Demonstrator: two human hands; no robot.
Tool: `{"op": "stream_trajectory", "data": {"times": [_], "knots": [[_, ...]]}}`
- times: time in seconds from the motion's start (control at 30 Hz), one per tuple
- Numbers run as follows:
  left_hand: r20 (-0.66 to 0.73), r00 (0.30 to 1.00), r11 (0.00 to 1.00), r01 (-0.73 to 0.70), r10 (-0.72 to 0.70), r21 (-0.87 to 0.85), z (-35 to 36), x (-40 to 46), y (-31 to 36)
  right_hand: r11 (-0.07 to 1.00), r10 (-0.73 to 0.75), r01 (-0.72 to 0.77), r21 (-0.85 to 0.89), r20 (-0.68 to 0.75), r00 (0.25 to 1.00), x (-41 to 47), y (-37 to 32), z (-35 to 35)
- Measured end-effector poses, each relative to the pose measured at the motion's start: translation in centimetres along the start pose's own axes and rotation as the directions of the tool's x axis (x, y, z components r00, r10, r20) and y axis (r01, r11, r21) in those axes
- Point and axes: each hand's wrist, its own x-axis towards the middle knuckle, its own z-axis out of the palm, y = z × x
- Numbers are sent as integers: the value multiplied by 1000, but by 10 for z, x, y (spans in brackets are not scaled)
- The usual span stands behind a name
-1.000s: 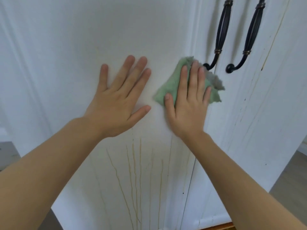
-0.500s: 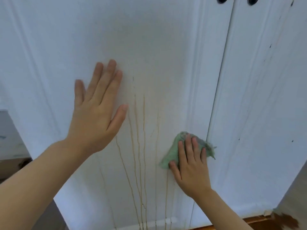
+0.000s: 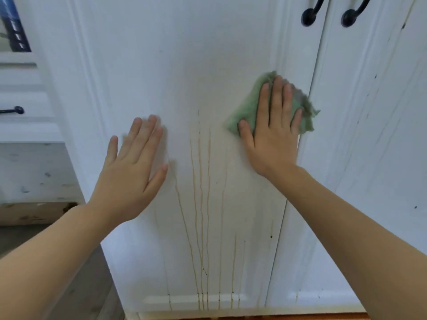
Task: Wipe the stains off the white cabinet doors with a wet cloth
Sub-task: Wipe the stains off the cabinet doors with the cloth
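The left white cabinet door (image 3: 161, 65) fills the middle of the view. Thin brown drip stains (image 3: 201, 204) run down its lower half to the bottom rail. My right hand (image 3: 272, 135) presses a green cloth (image 3: 247, 109) flat against this door near its right edge, fingers straight. My left hand (image 3: 131, 172) lies flat on the door to the left of the stains, fingers spread. The right cabinet door (image 3: 369, 135) carries faint streaks and small dark specks.
Two black door handles (image 3: 309, 17) end at the top, one on each door. At the left stand white drawers with a dark knob (image 3: 17, 110) and a speckled wall panel (image 3: 34, 172). A wooden floor strip (image 3: 277, 317) shows under the doors.
My right hand has slid the green cloth back up the door from the low spot it reached half a second ago. My left hand stays flat on the door.
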Motion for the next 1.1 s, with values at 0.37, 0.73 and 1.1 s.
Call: {"op": "stream_trajectory", "data": {"times": [0.37,0.73,1.1], "knots": [[-108,993,998,-51,47,-36,4,12,-39,939,-315,329,-103,127,940,-99,-29,52],[-237,941,964,-260,242,-47,-4,53,-81,998,-56,55,-12,-104,993,95,-89,-14],[-210,951,974,-225,227,32,24,13,-76,800,-570,599,-33,268,777,-148,-48,74]]}}
